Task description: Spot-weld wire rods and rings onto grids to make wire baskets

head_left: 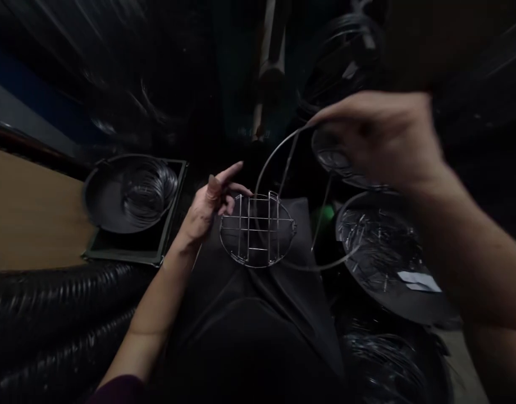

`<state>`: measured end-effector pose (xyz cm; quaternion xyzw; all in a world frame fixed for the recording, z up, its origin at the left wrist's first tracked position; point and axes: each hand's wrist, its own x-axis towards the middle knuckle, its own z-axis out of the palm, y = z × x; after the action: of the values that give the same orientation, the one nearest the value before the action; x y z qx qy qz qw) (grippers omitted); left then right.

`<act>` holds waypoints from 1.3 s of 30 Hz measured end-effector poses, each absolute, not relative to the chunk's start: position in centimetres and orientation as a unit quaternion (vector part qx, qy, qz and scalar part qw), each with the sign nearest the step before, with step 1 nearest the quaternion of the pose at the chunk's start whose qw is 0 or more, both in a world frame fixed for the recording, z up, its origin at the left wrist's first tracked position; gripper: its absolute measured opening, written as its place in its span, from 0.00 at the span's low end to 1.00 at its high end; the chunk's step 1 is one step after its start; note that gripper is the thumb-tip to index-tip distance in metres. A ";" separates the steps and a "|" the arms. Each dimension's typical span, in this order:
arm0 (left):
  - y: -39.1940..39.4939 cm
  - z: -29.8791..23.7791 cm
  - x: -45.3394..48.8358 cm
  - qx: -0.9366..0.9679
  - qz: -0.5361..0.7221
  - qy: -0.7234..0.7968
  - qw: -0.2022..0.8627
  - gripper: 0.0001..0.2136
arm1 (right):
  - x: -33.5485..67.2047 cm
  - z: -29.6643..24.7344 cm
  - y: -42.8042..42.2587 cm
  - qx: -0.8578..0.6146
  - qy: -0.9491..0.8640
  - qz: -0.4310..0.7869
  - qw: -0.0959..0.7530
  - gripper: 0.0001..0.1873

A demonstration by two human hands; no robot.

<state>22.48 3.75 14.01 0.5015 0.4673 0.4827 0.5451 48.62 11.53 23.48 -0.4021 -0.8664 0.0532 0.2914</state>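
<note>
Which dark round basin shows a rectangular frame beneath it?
The dark grey round basin left of the left hand, holding coiled silvery wire; the basins on the right show none.

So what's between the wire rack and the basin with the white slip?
Between rack and basin, the head view shows dark cloth, part of a wire hoop and something green.

At left, a dark basin (106, 203) over a green-edged crate (123, 246), with coiled wire (151, 191) inside; beside it, a tan panel (34, 213). At right, a wide basin (409, 306) holding thin metal pieces (379, 241) and white slips (420, 281); below, more wire (384, 353). At top, a metal cylinder (272, 62).
</note>
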 end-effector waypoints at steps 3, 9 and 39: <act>2.4 14.4 23.1 0.463 0.464 0.481 0.581 0.26 | 45.1 20.2 10.7 -0.387 -0.885 0.134 0.223 0.16; 1.7 10.1 21.9 0.434 0.506 0.543 0.511 0.18 | 45.6 14.2 8.8 -0.486 -0.817 0.210 0.229 0.21; -1.0 3.4 24.3 0.629 0.343 0.652 0.249 0.33 | 46.2 4.8 1.1 -0.628 -0.726 0.187 0.207 0.29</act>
<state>24.29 -1.04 3.44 0.6293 0.6515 0.3430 0.2485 46.17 1.10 4.85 -0.6284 -0.7263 0.1869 0.2067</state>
